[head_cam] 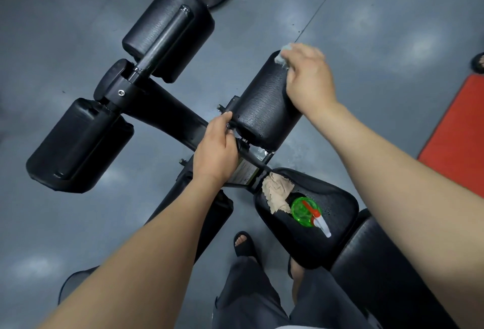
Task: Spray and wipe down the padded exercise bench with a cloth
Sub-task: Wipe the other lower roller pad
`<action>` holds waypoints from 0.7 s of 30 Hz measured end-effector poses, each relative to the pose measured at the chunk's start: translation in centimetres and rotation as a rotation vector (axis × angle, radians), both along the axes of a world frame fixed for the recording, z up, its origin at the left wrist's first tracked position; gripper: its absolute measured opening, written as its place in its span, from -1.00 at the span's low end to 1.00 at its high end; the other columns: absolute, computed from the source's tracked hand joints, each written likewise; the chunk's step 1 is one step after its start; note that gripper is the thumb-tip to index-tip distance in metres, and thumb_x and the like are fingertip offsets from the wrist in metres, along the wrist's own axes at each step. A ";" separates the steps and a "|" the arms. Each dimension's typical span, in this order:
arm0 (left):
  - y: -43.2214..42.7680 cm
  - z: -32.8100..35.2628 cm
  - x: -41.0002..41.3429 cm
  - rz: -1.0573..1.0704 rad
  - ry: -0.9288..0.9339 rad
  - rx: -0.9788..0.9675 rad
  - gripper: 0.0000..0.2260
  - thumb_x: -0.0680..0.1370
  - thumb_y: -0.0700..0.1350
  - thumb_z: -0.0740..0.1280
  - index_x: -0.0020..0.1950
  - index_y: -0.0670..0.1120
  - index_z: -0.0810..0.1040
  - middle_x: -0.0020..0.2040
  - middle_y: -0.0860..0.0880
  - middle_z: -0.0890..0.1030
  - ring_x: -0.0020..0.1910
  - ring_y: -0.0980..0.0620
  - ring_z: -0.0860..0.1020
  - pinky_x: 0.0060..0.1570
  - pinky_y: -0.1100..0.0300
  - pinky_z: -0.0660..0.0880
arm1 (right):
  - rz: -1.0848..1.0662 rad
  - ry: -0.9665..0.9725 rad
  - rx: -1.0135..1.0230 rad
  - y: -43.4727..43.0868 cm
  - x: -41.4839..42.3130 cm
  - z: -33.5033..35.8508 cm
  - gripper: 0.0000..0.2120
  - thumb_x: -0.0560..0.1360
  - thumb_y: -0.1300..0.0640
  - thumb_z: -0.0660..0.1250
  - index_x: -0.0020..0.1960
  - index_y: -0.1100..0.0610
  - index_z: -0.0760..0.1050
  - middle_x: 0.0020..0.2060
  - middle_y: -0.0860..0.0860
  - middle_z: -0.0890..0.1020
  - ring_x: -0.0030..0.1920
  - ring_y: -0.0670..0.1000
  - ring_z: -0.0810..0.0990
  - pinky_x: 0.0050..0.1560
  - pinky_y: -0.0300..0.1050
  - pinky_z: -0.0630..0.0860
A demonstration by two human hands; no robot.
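I note the black padded exercise bench [309, 226] as the largest item: its textured vinyl seat surface lies below and between my two hands, the steel frame running up and left to further roller pads. The pad under work is the black cylindrical foam roller [264, 103], directly beneath my right hand [309, 77]. That hand is clamped on a small pale blue-grey cloth [282, 53], pressed to the roller's far end; only a corner of the cloth shows past the fingertips. My left hand [217, 150] is closed round the black frame bar just beside the roller's near end, apparently bracing it.

On the seat surface, below my right hand and right of my left, lie a crumpled beige rag [276, 195] and, touching it, a green translucent spray bottle [306, 210] with red-and-white trigger head, seen from above.

Judgement on handling: the roller is soft, yields under pressure, and probably turns on its axle, so bracing at the frame is sound. The cloth is limp and light; hold it bunched under the palm. The vinyl appears wet in places and likely slick.
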State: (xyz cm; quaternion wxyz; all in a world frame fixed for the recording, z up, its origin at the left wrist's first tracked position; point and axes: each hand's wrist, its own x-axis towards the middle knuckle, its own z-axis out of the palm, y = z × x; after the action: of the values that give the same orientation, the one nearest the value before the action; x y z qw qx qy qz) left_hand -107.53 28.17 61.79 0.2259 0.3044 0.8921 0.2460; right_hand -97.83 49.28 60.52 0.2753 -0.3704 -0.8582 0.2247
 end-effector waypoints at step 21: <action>0.0 -0.4 0.0 0.012 -0.008 0.001 -0.61 0.66 -0.06 0.07 0.48 0.17 0.36 0.44 0.19 0.43 0.34 0.09 0.46 0.32 0.04 0.41 | 0.018 0.106 0.008 -6.6 2.2 -0.8 -0.82 0.52 0.31 0.31 0.08 0.19 0.60 -0.02 0.18 0.50 -0.05 0.20 0.44 -0.10 0.11 0.50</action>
State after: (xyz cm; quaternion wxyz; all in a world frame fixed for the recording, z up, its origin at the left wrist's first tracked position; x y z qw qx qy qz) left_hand -107.55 28.20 61.40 0.2277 0.2984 0.8929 0.2487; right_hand -95.63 42.66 59.72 0.3197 -0.3492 -0.8467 0.2429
